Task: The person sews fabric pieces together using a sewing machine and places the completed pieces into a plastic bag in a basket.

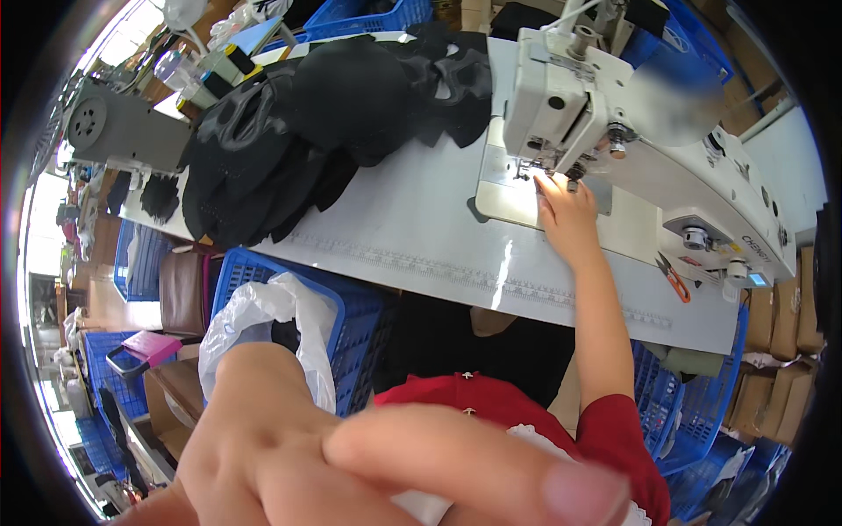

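Right hand: fingertips at needle area of white sewing machine, right side of table; can't tell if gripping anything. Left hand: raised close to camera, one digit extended, grip unclear. Writing: dark brand lettering on machine's right end, small lit display below, ruler scale along table's front edge. Black fabric pieces heaped left of machine. Orange-handled snips near display.

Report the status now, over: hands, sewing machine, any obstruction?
Left hand close to camera, blocking lower view. Right hand at sewing machine, beneath its head. Black pieces heaped left.
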`<state>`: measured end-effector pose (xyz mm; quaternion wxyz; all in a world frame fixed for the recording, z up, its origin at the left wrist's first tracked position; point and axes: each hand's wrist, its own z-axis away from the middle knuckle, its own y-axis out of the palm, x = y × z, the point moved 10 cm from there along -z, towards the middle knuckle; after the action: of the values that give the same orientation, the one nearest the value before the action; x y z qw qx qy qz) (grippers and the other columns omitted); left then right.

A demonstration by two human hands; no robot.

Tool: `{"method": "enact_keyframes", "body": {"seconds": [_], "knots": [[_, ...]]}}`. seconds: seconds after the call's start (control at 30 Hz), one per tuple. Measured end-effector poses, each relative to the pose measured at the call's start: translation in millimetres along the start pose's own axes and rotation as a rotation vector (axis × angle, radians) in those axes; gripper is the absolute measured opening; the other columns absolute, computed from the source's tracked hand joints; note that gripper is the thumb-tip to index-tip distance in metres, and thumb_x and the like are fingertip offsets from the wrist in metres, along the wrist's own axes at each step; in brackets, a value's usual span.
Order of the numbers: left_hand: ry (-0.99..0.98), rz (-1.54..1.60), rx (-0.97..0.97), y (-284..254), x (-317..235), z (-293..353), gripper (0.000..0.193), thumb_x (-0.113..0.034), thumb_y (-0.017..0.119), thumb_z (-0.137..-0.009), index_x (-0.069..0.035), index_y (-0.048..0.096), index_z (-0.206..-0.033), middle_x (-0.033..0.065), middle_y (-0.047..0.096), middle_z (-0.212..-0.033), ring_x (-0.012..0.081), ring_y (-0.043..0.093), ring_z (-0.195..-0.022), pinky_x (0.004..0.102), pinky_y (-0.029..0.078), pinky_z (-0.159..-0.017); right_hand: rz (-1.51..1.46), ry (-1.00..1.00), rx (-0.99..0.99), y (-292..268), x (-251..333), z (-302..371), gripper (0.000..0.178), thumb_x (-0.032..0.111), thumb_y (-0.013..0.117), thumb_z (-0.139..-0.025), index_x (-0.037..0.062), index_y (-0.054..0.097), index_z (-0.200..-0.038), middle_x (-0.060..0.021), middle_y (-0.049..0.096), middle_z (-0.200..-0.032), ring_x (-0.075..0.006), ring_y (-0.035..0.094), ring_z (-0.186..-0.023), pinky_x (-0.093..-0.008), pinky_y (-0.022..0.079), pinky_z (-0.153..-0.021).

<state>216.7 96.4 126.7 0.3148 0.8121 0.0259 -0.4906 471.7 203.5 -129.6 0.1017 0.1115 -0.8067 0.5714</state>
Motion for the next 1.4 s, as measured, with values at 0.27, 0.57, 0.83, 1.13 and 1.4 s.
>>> {"method": "enact_keyframes", "body": {"seconds": [0.27, 0.57, 0.83, 1.13, 1.4], "knots": [[0.004, -0.211, -0.241, -46, 13, -47, 0.036, -0.03, 0.047, -0.097, 0.0, 0.056, -0.115, 0.0158, 0.052, -0.127, 0.0268, 0.049, -0.121, 0.0423, 0.04, -0.098, -0.029, -0.038, -0.082, -7, 6, -11, 0.027, 0.015, 0.059, -0.087, 0.0086, 0.064, -0.112, -0.011, 0.059, -0.112, -0.03, 0.049, -0.119, -0.0457, 0.034, -0.105], [-0.3, -0.254, -0.983, -276, 160, -47, 0.026, -0.021, 0.059, -0.096, -0.003, 0.055, -0.113, 0.0072, 0.059, -0.101, 0.0247, 0.065, -0.091, 0.033, 0.054, -0.072, -0.036, -0.071, -0.202, -14, 5, 2, 0.016, 0.012, 0.062, -0.08, 0.0054, 0.061, -0.095, -0.0094, 0.059, -0.11, -0.0278, 0.05, -0.115, -0.0453, 0.036, -0.103], [-0.39, -0.11, -1.149, -315, 197, -57, 0.03, -0.028, 0.063, -0.094, -0.001, 0.053, -0.101, 0.0075, 0.058, -0.09, 0.0178, 0.061, -0.074, 0.0251, 0.052, -0.059, -0.045, -0.093, -0.206, -14, 4, 1, 0.02, 0.012, 0.062, -0.08, 0.0053, 0.06, -0.099, -0.0103, 0.059, -0.111, -0.0285, 0.05, -0.116, -0.0465, 0.035, -0.103], [-0.307, -0.148, -1.196, -330, 204, -104, 0.022, -0.025, 0.064, -0.092, -0.007, 0.052, -0.093, 0.0023, 0.057, -0.074, 0.0128, 0.057, -0.061, 0.0243, 0.045, -0.049, -0.062, -0.073, -0.19, -16, 3, 2, 0.022, 0.013, 0.063, -0.079, 0.0064, 0.06, -0.101, -0.01, 0.059, -0.11, -0.0291, 0.05, -0.115, -0.0462, 0.034, -0.105], [0.023, -0.054, -0.636, -336, 201, -209, 0.027, -0.018, 0.065, -0.087, 0.001, 0.065, -0.106, 0.0106, 0.069, -0.096, 0.018, 0.068, -0.078, 0.0301, 0.054, -0.064, -0.131, -0.055, -0.162, -16, -1, -6, 0.019, 0.011, 0.06, -0.078, 0.0053, 0.062, -0.096, -0.0123, 0.059, -0.108, -0.0317, 0.051, -0.112, -0.0454, 0.037, -0.103]]}}
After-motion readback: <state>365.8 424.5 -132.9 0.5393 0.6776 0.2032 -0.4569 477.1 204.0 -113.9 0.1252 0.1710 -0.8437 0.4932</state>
